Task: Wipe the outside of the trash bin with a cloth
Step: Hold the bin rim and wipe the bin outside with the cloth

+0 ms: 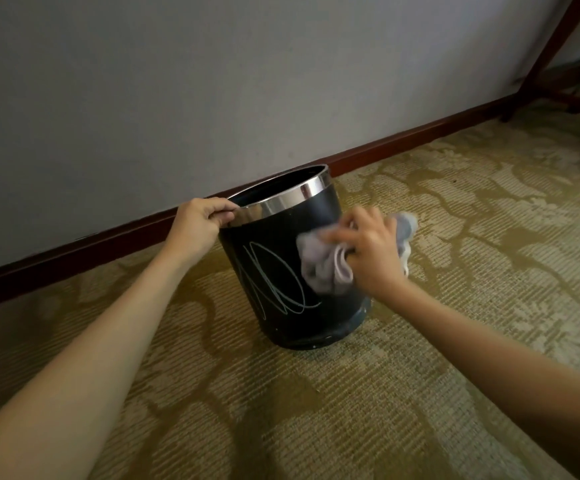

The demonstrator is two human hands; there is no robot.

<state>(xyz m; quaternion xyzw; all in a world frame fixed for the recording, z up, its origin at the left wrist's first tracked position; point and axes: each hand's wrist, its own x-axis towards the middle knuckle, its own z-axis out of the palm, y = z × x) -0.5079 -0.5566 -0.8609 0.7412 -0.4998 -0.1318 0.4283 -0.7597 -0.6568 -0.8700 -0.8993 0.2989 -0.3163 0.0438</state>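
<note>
- The left forearm runs up from the lower left corner of the frame toward the centre.
- The left hand (201, 220) sits just left of centre, its grip closed on the bin's rim (283, 199): fingers curled over the top edge, thumb against the outside.
- The bin (278, 271) stands in the middle of the frame on the carpet (316, 410), near the wall (212, 81). It is a dark cylinder with a shiny metal band round the top, and it leans slightly in the picture.
- Pale looping scribbles (274, 285) mark the bin's front, left of the cloth.
- The cloth (323, 265) is a bunched grey rag pressed against the bin's right side, about halfway up. Part of it shows past the hand at the right, blurred.
- The right hand (368, 247) is just right of centre, its grip closed round the cloth, fingers curled into the folds and holding it to the bin wall. The hand is blurred.
- The right forearm runs down to the lower right corner.
- A dark red skirting board (420, 133) follows the foot of the wall, rising toward the right.
- Dark wooden furniture legs (551, 46) stand in the upper right corner.
</note>
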